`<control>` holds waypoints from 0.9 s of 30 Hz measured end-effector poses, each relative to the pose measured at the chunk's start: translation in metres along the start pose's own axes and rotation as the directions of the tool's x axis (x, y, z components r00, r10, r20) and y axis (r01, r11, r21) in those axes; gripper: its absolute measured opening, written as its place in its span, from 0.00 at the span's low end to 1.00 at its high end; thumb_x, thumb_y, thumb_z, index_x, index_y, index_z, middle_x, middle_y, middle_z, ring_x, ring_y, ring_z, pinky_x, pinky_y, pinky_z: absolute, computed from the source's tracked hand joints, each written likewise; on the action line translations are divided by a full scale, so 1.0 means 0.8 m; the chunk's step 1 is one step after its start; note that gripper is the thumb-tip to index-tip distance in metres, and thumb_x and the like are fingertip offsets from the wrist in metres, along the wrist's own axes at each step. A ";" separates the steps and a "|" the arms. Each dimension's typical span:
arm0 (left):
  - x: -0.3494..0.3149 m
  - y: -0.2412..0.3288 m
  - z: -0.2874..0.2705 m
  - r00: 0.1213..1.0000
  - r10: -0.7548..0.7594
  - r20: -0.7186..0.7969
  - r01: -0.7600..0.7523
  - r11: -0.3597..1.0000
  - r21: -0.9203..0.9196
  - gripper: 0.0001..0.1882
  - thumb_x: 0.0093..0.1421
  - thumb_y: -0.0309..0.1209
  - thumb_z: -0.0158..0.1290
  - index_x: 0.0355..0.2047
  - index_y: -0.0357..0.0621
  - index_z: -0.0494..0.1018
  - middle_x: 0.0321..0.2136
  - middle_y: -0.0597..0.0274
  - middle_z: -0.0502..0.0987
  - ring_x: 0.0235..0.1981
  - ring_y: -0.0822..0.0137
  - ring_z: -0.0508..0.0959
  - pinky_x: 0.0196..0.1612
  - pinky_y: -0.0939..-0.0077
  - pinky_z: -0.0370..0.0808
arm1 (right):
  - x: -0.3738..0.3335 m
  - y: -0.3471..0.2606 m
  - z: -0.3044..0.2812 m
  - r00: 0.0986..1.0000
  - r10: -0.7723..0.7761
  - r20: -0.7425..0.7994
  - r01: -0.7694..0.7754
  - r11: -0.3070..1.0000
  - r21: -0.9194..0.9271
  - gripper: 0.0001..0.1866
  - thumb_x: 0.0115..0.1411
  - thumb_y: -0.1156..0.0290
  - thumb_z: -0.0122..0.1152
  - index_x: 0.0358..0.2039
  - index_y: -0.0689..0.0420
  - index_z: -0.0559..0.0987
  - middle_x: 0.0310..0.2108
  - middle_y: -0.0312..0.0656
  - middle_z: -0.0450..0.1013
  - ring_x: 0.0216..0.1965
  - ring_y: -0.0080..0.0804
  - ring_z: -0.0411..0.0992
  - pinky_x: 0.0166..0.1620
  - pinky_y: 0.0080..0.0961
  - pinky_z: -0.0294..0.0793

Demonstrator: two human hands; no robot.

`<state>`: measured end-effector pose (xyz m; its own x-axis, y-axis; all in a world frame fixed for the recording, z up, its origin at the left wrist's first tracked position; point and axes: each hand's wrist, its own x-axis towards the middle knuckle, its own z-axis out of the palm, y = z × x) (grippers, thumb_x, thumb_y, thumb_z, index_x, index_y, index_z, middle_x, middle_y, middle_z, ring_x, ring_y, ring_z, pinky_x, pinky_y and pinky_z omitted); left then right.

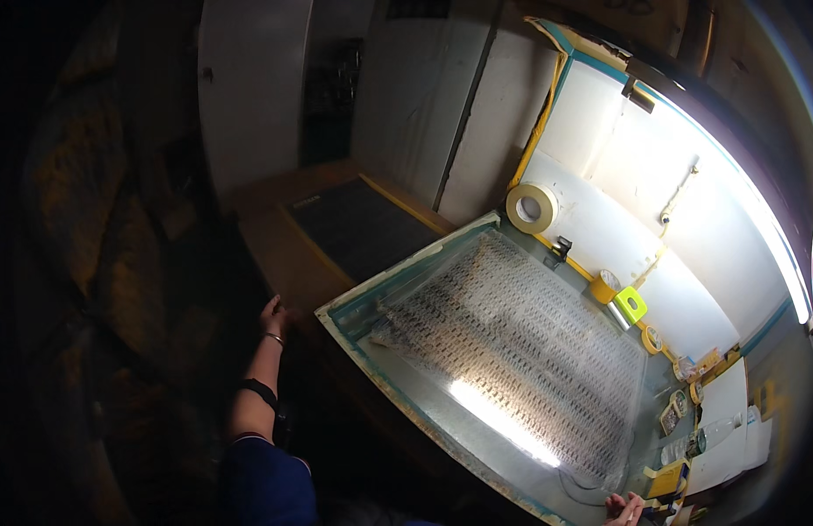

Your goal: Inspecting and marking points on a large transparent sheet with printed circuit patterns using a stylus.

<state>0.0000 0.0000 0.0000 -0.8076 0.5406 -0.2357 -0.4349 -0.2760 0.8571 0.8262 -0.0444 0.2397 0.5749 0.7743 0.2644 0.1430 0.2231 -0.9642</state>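
A wide translucent sheet with rows of small dark marks (520, 324) lies on the framed glass-topped table (415, 373). Its surface looks wrinkled and shiny, like plastic film. Beyond the table's left corner, my left hand (273, 314) is held out in shadow, apart from the sheet. A bangle circles that wrist; the fingers are too dim and blurred to read. At the table's near right corner, my right hand (624, 508) shows only in part, its fingers bent together. What they hold, if anything, cannot be made out.
Along the table's back edge stand a large tape roll (531, 209), a black clip-like object (560, 249), a yellow tape roll (605, 286) and a lime-green holder (630, 304). Farther right lies a clear bottle (700, 438). A lit tube (766, 241) hangs above. A dark framed panel (363, 228) rests behind, left.
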 end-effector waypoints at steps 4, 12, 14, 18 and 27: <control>0.001 -0.059 -0.019 0.974 0.219 -0.067 -0.167 0.881 0.442 0.23 0.55 0.32 0.57 0.51 0.40 0.70 0.44 0.52 0.76 0.44 0.59 0.76 0.48 0.62 0.72 | -0.009 -0.011 0.007 1.000 -0.013 0.026 0.014 1.000 -0.017 0.18 0.66 0.60 0.45 0.43 0.64 0.72 0.31 0.50 0.75 0.30 0.36 0.74 0.37 0.29 0.75; -0.069 -0.018 -0.015 0.870 0.436 -0.231 -0.050 0.544 0.837 0.28 0.52 0.37 0.60 0.51 0.36 0.68 0.49 0.50 0.73 0.51 0.56 0.72 0.51 0.67 0.69 | -0.002 -0.005 0.010 0.998 -0.011 0.062 0.013 0.999 -0.032 0.19 0.66 0.59 0.45 0.45 0.63 0.70 0.32 0.51 0.75 0.32 0.39 0.74 0.38 0.31 0.75; -0.116 0.009 0.039 0.792 0.598 -0.125 -0.304 0.564 0.768 0.21 0.55 0.32 0.56 0.48 0.38 0.69 0.45 0.52 0.74 0.47 0.56 0.73 0.49 0.67 0.70 | 0.002 0.007 -0.010 0.997 -0.032 0.071 0.033 0.999 -0.012 0.20 0.65 0.58 0.46 0.46 0.63 0.69 0.33 0.51 0.75 0.32 0.39 0.74 0.38 0.32 0.75; -0.303 0.114 0.213 0.466 0.827 0.315 -0.832 0.288 0.475 0.11 0.57 0.25 0.52 0.41 0.41 0.72 0.36 0.56 0.74 0.39 0.57 0.74 0.46 0.66 0.71 | 0.071 0.079 -0.053 0.978 0.121 0.168 -0.132 0.990 0.058 0.38 0.59 0.42 0.51 0.64 0.49 0.55 0.22 0.38 0.71 0.22 0.26 0.70 0.28 0.30 0.76; -0.545 0.066 0.349 -0.240 0.274 0.931 -0.894 0.311 -0.322 0.29 0.46 0.39 0.66 0.47 0.40 0.73 0.43 0.54 0.75 0.44 0.56 0.75 0.48 0.65 0.71 | -0.077 -0.055 0.130 0.553 -0.109 0.826 0.233 0.972 -0.028 0.10 0.61 0.69 0.56 0.38 0.62 0.80 0.27 0.37 0.74 0.26 0.22 0.71 0.32 0.18 0.69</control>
<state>0.4408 -0.0284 0.2758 0.4450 0.5348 0.7183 0.4585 -0.8250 0.3303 0.7007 -0.0406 0.2673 -0.3635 0.8930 0.2654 0.2960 0.3808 -0.8760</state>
